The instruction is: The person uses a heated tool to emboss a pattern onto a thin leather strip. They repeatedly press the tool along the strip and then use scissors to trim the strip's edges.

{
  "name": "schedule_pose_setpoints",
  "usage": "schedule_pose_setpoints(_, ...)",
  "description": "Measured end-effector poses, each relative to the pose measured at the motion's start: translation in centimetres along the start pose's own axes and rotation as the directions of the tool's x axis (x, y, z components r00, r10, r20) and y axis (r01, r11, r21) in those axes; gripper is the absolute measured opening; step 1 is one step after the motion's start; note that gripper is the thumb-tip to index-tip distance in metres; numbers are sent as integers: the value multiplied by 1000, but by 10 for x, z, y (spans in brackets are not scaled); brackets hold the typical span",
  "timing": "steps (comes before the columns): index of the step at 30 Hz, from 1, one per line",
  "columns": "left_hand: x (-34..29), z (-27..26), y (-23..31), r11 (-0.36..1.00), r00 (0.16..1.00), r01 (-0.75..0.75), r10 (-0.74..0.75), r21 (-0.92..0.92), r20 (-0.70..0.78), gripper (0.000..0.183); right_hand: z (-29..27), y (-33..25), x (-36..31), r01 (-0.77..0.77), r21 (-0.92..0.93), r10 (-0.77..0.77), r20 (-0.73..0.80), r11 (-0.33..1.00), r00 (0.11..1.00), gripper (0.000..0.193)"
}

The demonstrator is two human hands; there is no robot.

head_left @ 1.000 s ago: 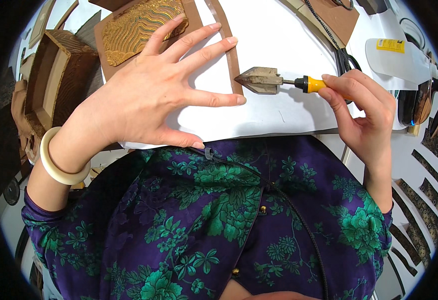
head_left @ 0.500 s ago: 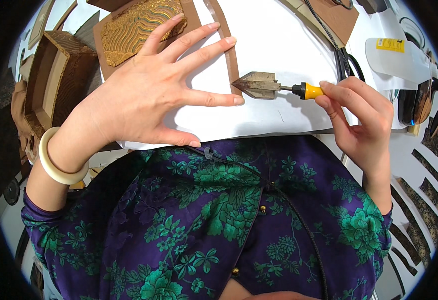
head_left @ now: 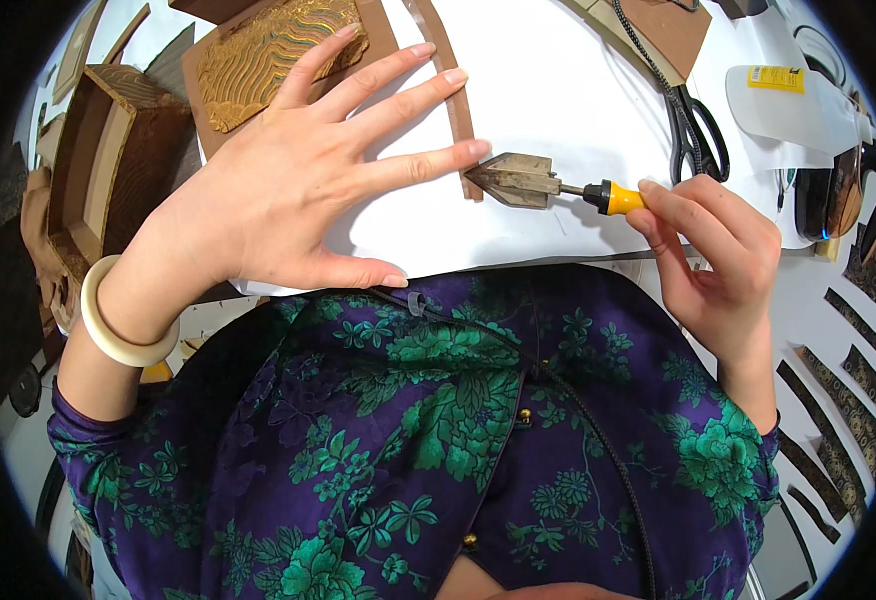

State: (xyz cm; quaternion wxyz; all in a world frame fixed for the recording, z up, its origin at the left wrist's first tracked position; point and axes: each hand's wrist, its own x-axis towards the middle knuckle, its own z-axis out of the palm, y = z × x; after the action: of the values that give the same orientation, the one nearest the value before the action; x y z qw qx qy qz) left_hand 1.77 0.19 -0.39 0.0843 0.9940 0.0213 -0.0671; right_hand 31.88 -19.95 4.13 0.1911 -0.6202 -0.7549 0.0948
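1. I'd place this camera on the person's head, the left one of a side-by-side pair, looking from above both hands.
2. It faces down, upright and unmirrored: the left hand (head_left: pixel 278 190) shows left of centre, the right hand (head_left: pixel 713 260) well to the right.
3. It's near: the two hands span much of the width, the flowered garment (head_left: pixel 408 420) fills the space below them, and the white sheet (head_left: pixel 548 90) stretches past them upward.
4. Its fisheye lens bends edges outside the hands.
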Motion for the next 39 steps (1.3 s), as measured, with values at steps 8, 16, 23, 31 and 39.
schedule_pose_setpoints(8,-8,3,1,1000,1000,-1,1,25,-16,95,-3,-9,-2,15,-4,-15,29,1000,999,23)
schedule_pose_setpoints(16,6,16,-9,999,1000,-4,4,-38,0,94,7,4,3,-12,2,12,14,1000,1000,25)
schedule_pose_setpoints(23,6,12,-5,999,1000,7,-7,-33,-6,93,-4,3,-1,-14,-19,16,109,1000,994,25)
schedule_pose_setpoints(31,0,13,-5,994,997,-41,35,-105,-64,79,-15,1,-1,-37,22,38,-56,999,998,19)
schedule_pose_setpoints(39,5,17,-7,988,997,-56,47,-142,-69,80,2,10,13,19,53,-16,-68,998,998,18)
